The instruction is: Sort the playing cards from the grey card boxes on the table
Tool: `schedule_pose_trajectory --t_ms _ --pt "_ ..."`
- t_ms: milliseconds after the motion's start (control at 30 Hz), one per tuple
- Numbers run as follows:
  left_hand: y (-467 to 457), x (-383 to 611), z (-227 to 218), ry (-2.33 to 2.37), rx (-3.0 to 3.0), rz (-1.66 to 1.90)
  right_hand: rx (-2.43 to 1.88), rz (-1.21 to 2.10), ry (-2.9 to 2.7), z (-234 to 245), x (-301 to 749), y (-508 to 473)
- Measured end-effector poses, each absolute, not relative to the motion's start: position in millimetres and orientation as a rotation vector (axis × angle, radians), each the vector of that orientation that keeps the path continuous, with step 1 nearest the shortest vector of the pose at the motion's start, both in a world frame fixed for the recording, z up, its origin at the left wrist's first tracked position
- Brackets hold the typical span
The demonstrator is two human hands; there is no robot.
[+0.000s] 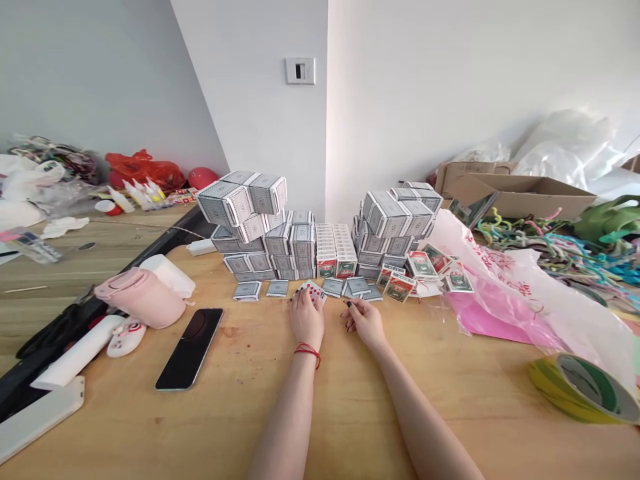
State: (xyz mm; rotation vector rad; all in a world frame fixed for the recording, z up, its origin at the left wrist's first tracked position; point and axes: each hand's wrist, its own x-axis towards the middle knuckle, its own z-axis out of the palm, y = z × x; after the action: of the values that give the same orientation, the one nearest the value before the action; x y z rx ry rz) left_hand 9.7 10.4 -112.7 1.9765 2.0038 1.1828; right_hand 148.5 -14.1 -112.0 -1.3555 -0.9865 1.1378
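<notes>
My left hand point(306, 320), with a red string at the wrist, lies over a few playing cards point(315, 291) with red markings, fingers and thumb around them on the table. The fingers partly cover the cards. To its right, my right hand point(367, 323) rests on the table with fingers loosely bent and apart, nothing visible in them. Small packs with grey patterned backs, such as a card pack point(333, 287) and a leaning pack point(356, 287), lie just beyond my hands. Another pack point(277, 288) lies left of my left hand.
Grey patterned stacks of card packs point(295, 247) rise behind on the left, with more stacks point(397, 223) on the right. Between them stand boxed cards point(336, 250). A phone point(190, 348) and pink cup point(145, 297) lie left; a tape roll point(583, 387) and plastic bag point(495, 280) lie right.
</notes>
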Motion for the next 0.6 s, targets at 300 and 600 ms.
schedule_pose_trajectory --t_ms 300,600 --pt "13.2 3.0 -116.4 2.186 1.669 1.366 -1.348 1.118 -0.979 -114.2 147.7 -15.4" --pt "-6.5 30.1 -100.1 1.201 2.24 1.357 -1.208 1.301 -0.832 -105.6 155.7 -18.0"
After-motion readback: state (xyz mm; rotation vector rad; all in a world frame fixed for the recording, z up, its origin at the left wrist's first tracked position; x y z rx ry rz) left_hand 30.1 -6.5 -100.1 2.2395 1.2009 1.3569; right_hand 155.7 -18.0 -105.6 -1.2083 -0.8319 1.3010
